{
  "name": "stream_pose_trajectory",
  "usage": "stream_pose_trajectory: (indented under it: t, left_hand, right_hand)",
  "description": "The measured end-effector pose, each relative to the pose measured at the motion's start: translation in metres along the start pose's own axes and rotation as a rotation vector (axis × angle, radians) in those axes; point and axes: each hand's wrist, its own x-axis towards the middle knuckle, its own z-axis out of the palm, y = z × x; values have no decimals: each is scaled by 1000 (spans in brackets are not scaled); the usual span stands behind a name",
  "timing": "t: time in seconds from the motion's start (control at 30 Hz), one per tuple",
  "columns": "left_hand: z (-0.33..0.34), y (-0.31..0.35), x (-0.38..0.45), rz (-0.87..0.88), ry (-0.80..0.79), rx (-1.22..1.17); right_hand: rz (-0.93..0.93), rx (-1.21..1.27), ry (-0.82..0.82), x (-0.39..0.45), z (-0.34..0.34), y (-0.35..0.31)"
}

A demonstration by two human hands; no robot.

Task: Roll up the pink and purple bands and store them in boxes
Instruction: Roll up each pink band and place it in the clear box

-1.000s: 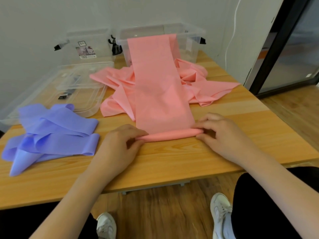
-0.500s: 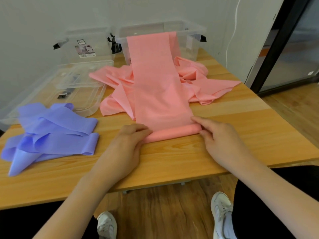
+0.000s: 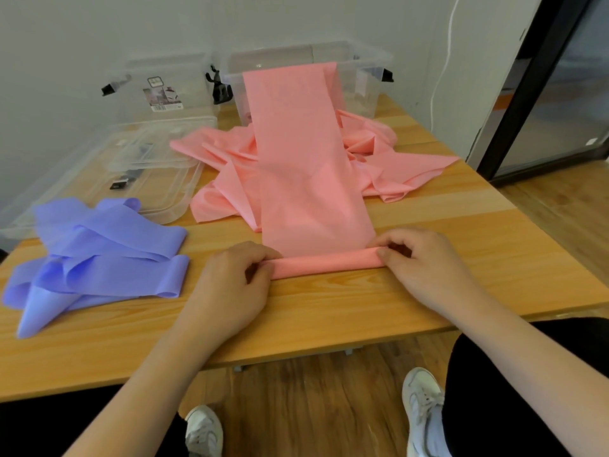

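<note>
On table, pink band roll crosswise

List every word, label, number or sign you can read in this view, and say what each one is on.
No text can be read here.
Sticker label on the left clear box: printed picture and barcode-like strip, too blurred to read.
Pink band, purple band, right clear box, table: no lettering visible.

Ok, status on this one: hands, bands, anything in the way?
Left hand, right hand each pinching an end of the pink band roll. Purple band untouched, unrolled. Rest of pink heaped ahead.
</note>
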Motion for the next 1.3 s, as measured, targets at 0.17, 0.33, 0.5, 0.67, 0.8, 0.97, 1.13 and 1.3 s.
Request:
stream_pose_trajectory:
  t: [0.17, 0.33, 0.5, 0.67, 0.8, 0.97, 1.13, 1.3]
  left_hand:
    - [0, -4, -1, 48, 57, -4]
    - [-4, -13, 0, 161, -62, 106]
    - [-2, -11, 0, 117, 22, 26]
    - [2, -8, 0, 155, 41, 34]
    - [2, -14, 0, 177, -34, 129]
    - [0, -10, -1, 117, 37, 51]
    - [1, -9, -1, 64, 46, 3]
    - [1, -13, 1, 112, -23, 10]
  right_hand:
    - [-96, -129, 108, -1, 5, 3]
    - [-216, -197, 40, 1, -4, 5]
    - [-174, -141, 61, 2, -4, 4]
    - [-92, -86, 98, 1, -1, 4]
    - [-157, -195, 66, 3, -2, 5]
    - [-188, -186, 37, 3, -6, 6]
    - [-130, -108, 59, 1, -2, 5]
    - [-140, -147, 14, 4, -6, 6]
